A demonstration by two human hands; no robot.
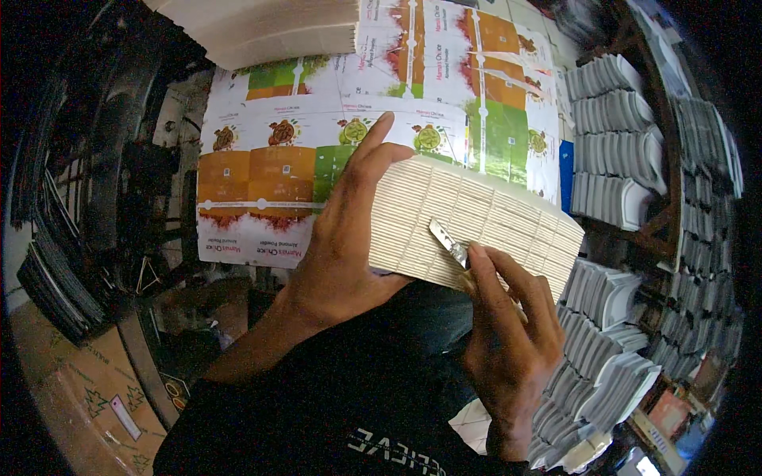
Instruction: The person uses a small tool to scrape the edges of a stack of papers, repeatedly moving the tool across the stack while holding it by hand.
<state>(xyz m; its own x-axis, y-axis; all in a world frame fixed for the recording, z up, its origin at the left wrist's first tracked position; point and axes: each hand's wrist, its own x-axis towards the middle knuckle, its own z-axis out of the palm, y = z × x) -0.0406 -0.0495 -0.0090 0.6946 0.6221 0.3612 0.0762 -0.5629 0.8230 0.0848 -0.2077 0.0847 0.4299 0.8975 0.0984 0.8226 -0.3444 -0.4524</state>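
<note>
A block of stacked booklets (508, 218) is tilted in front of me, its many pale, ridged spines facing up. Its left end is gripped by my left hand (337, 238), with fingers along the far left corner and the thumb at the near side. My right hand (512, 317) pinches a small shiny metal blade (449, 242) with a worn, spotted surface. The blade's tip rests on or just over the spines near the block's middle; contact is hard to tell. Faint lines run across the spines. My right palm hides the blade's other end.
Printed sheets (278, 170) in orange, green and white cover the work surface beyond the block. Another thick paper stack (278, 36) stands at the far left. Bundles of booklets (615, 151) fill shelving on the right, with more bundles (595, 381) below. A brown carton (87, 389) lies at lower left.
</note>
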